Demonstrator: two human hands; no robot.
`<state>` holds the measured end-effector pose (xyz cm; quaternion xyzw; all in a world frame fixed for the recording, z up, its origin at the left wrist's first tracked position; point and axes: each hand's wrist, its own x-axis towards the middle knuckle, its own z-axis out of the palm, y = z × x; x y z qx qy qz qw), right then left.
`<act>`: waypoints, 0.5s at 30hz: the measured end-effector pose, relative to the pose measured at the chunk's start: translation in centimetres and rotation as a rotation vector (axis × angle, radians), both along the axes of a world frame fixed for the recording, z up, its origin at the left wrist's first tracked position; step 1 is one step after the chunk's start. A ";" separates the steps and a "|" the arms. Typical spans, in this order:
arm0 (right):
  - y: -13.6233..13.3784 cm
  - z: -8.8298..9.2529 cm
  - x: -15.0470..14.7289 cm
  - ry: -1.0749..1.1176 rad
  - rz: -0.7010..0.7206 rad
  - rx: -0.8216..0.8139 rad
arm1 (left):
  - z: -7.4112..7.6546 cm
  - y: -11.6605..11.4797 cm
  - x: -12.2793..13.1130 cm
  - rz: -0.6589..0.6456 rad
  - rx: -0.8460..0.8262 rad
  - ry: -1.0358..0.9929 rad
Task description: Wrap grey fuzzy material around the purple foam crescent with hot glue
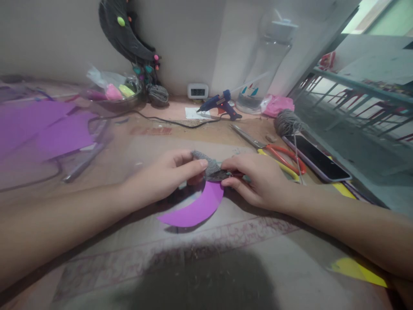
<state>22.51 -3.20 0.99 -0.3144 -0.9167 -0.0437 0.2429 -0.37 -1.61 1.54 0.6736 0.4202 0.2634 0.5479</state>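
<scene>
A purple paper crescent [196,211] is held over the middle of the table, its bare pointed end toward the lower left. Grey yarn [208,162] covers its upper part in close turns. My left hand [176,170] is closed on the yarn-covered part, thumb on top. On the other side, my right hand [254,176] pinches at the crescent where yarn meets bare purple; a loose strand in its fingers is too unclear to make out. Scissors [271,150] with orange and yellow handles lie just beyond my right hand.
Behind stand a blue glue gun [219,103] with its cord, a small clock [198,91] and a clear bottle [263,69]. At right lie a yarn ball [287,122] and a phone [316,157]. Purple sheets [48,125] are at left; a dark crescent [125,34] hangs behind.
</scene>
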 end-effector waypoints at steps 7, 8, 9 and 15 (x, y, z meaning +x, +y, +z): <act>0.0 0.0 0.0 0.024 0.000 -0.053 | -0.2 0.0 -0.1 0.019 -0.028 0.022; 0.0 0.0 0.0 0.031 0.005 -0.065 | -0.2 0.0 -0.1 0.018 -0.023 0.022; 0.0 0.1 0.0 0.038 0.011 -0.083 | -0.2 0.0 -0.1 0.018 -0.020 0.022; 0.2 0.2 0.0 0.061 0.055 -0.209 | -0.2 -0.2 0.0 0.003 -0.026 0.019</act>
